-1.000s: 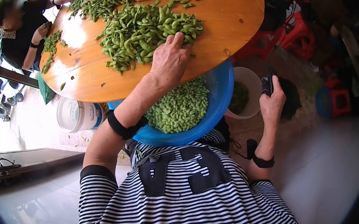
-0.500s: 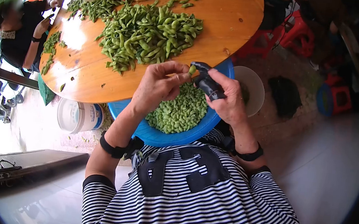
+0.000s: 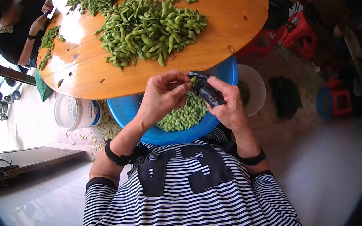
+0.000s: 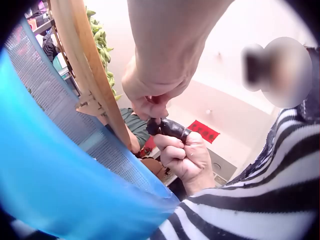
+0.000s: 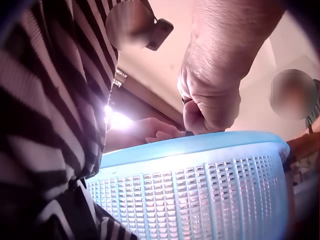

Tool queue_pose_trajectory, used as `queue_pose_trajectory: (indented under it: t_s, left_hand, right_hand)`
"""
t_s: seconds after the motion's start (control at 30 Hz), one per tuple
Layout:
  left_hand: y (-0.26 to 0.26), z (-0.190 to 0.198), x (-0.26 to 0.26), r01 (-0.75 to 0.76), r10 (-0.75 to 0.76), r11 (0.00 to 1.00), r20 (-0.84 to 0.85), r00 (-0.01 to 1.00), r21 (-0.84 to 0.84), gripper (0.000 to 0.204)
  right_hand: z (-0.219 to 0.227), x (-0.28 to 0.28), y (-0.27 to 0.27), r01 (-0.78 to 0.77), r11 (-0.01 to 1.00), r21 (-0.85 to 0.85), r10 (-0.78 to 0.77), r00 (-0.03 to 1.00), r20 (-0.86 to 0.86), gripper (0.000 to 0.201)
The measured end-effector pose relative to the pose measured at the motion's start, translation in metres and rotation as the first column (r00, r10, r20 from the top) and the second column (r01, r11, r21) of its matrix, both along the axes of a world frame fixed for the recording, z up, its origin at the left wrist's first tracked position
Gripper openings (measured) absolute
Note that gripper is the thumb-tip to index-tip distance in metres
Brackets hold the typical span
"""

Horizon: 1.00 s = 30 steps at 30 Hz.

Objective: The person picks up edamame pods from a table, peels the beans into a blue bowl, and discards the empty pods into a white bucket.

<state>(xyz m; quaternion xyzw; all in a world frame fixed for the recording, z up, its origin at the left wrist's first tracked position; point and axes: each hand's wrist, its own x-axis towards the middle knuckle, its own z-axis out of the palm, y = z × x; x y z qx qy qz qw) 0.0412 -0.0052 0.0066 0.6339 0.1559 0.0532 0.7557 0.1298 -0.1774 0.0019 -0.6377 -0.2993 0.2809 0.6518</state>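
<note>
My left hand (image 3: 165, 95) pinches a small green soybean pod (image 3: 193, 79) between thumb and forefinger. Against its other end come the thumb and forefinger of my right hand (image 3: 233, 105), both wrapped in glossy black coverings (image 3: 210, 93). The left wrist view shows that black forefinger (image 4: 172, 128) meeting the left fingertips, with the other right fingers curled. Both hands are above a blue plastic basket (image 3: 116, 110) holding shelled green beans (image 3: 185, 115). In the right wrist view its slotted side (image 5: 200, 195) shows, and the right hand (image 5: 212, 107) hides the pod.
A heap of pods (image 3: 150, 31) lies on the wooden table (image 3: 231, 25), whose edge overhangs the basket. A whitish bucket (image 3: 255, 83) stands to the right, another white bucket (image 3: 74, 112) to the left. Another person (image 3: 21, 28) sits across the table; red stools (image 3: 301, 35) stand behind.
My left hand has come back from the pod heap with a pod. My right hand has swung in from the right, and both now meet at the pod over the basket.
</note>
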Motion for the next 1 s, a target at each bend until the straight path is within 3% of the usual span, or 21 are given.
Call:
queue_pose_trajectory:
  t_s: [0.07,0.1,0.13,0.17,0.2,0.27,0.33,0.37,0.4,0.43,0.5,0.6,0.67,0.7,0.73,0.77,0.83,0.87,0.9,0.93,1.0]
  left_hand:
    - [0.002,0.002,-0.002,0.082,-0.079,0.983,0.028,0.997,-0.163,0.006]
    - [0.005,-0.001,-0.002,0.083,-0.08,0.983,0.027,0.996,-0.164,0.006]
    - [0.008,-0.008,-0.002,0.152,-0.142,0.921,0.054,0.988,-0.359,0.006]
    - [0.009,-0.012,-0.002,0.216,-0.197,0.816,0.094,0.976,-0.537,0.006]
    - [0.009,-0.013,-0.003,0.233,-0.21,0.784,0.107,0.972,-0.576,0.004]
    - [0.007,-0.015,-0.004,0.226,-0.206,0.799,0.099,0.973,-0.558,0.006]
    - [-0.001,-0.011,-0.005,0.217,-0.201,0.813,0.089,0.975,-0.54,0.008]
    - [-0.009,-0.006,-0.005,0.136,-0.128,0.926,0.045,0.991,-0.351,0.011]
    - [-0.013,-0.003,-0.005,0.049,-0.047,0.989,0.018,0.999,-0.143,0.014]
    - [-0.012,-0.008,-0.006,0.047,-0.046,0.989,0.017,0.999,-0.143,0.014]
    - [-0.009,-0.018,-0.007,0.019,-0.027,0.982,0.042,0.999,0.186,0.02]
    - [-0.007,-0.011,-0.009,0.027,-0.021,0.975,-0.031,0.999,0.221,0.024]
    - [0.001,-0.008,-0.01,0.121,-0.114,0.981,-0.053,0.992,0.154,0.027]
    - [0.004,-0.009,-0.01,0.12,-0.113,0.981,-0.053,0.992,0.154,0.027]
    - [0.006,-0.009,-0.01,0.143,-0.143,0.99,-0.07,0.987,-0.004,0.026]
    - [0.009,-0.009,-0.009,0.16,-0.174,0.974,-0.081,0.981,-0.162,0.025]
    - [0.009,-0.007,-0.009,0.181,-0.203,0.963,-0.1,0.974,-0.199,0.022]
    - [0.003,-0.007,-0.008,0.101,-0.131,0.943,-0.076,0.988,-0.317,0.021]
    - [-0.001,-0.007,-0.008,0.024,-0.056,0.902,-0.061,0.997,-0.432,0.02]
    - [-0.002,-0.008,-0.007,0.025,-0.057,0.901,-0.06,0.997,-0.433,0.02]
    - [-0.003,-0.01,-0.007,0.05,-0.057,0.857,0.003,0.998,-0.513,0.018]
  right_hand:
    - [-0.006,0.007,-0.002,-0.014,1.0,0.003,0.014,1.0,0.016,0.038]
    - [-0.013,0.013,-0.005,-0.142,0.962,0.232,0.2,0.947,-0.25,0.035]
    - [-0.017,0.015,-0.007,-0.189,0.86,0.473,0.418,0.793,-0.443,0.033]
    - [-0.019,0.014,-0.008,-0.187,0.861,0.473,0.417,0.793,-0.444,0.033]
    - [-0.018,0.011,-0.008,-0.147,0.863,0.483,0.403,0.777,-0.483,0.032]
    - [-0.017,0.008,-0.008,-0.107,0.865,0.491,0.39,0.759,-0.522,0.031]
    - [-0.017,0.005,-0.009,-0.125,0.892,0.435,0.337,0.825,-0.455,0.032]
    - [-0.013,0.001,-0.007,-0.125,0.892,0.435,0.338,0.823,-0.456,0.032]
    - [-0.005,-0.003,-0.004,-0.143,0.967,0.21,0.193,0.951,-0.243,0.033]
    - [-0.001,-0.006,0.0,-0.087,0.996,-0.02,0.088,0.996,0.022,0.035]
    - [-0.007,-0.007,0.002,-0.054,0.998,-0.033,0.058,0.988,0.141,0.04]
    - [-0.017,-0.003,0.002,0.0,0.999,-0.036,0.011,0.949,0.316,0.04]
    - [-0.018,-0.004,0.001,-0.038,0.999,-0.003,0.038,0.994,0.099,0.038]
    - [-0.021,-0.002,-0.002,-0.039,0.999,-0.003,0.04,0.994,0.099,0.038]
    - [-0.027,0.001,-0.007,-0.097,0.992,0.082,0.114,0.962,-0.249,0.037]
    - [-0.03,0.002,-0.009,-0.121,0.976,0.181,0.203,0.805,-0.558,0.037]
    - [-0.025,-0.003,-0.004,-0.099,0.985,0.142,0.161,0.826,-0.54,0.037]
    - [-0.019,-0.008,0.002,-0.026,0.998,0.05,0.031,0.994,-0.102,0.037]
    - [-0.014,-0.011,0.006,0.083,0.997,0.001,-0.077,0.926,0.369,0.036]
    - [-0.011,-0.013,0.007,0.133,0.991,-0.031,-0.1,0.864,0.493,0.037]
    - [-0.006,-0.02,0.008,0.172,0.985,-0.033,-0.126,0.826,0.549,0.038]
